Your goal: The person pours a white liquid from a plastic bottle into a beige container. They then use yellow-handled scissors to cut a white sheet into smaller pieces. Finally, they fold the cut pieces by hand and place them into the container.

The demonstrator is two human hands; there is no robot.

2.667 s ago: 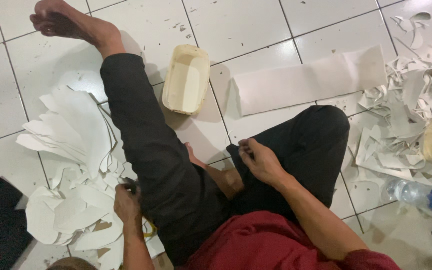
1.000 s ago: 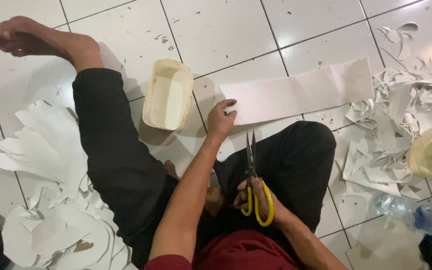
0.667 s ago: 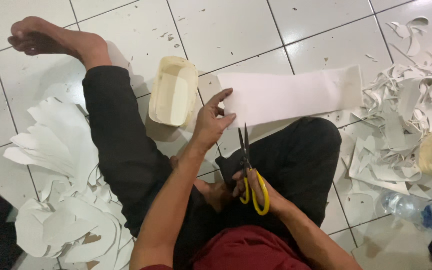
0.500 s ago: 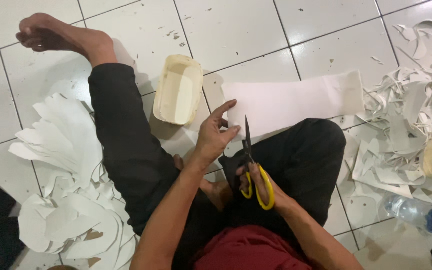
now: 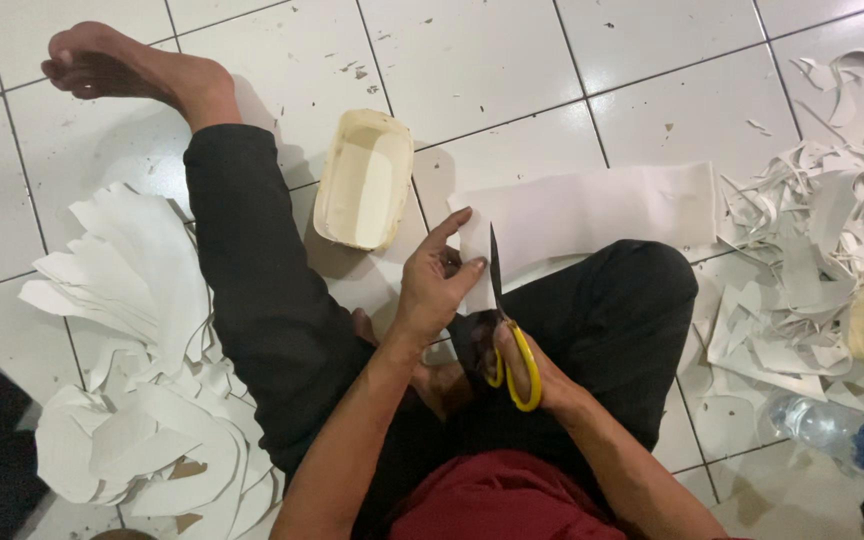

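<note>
One long white paper strip [image 5: 592,215] lay across the tiled floor [image 5: 512,70] and over the person's bent right knee, its near end pinched between the thumb and fingers of the left hand [image 5: 434,285], whose grip was closed on the sheet's corner. Just beside that corner stood the yellow-handled scissors [image 5: 505,330], blades pointing up and away along the paper's edge, held in the right hand [image 5: 532,372], its fingers clamped through the handle loops; whether the blades were parted could not be told. Both hands hovered above the lap, between black-trousered legs. Next to the strip's left end, a cream-coloured oblong tray [image 5: 364,180] sat on the floor, touching the outstretched left leg, whose bare foot [image 5: 122,70] reached the upper left. Left of that leg lay a stack of cut white shapes [image 5: 132,280]. Paper scraps [image 5: 802,290] were heaped at the right, near a clear plastic bottle [image 5: 832,430].
</note>
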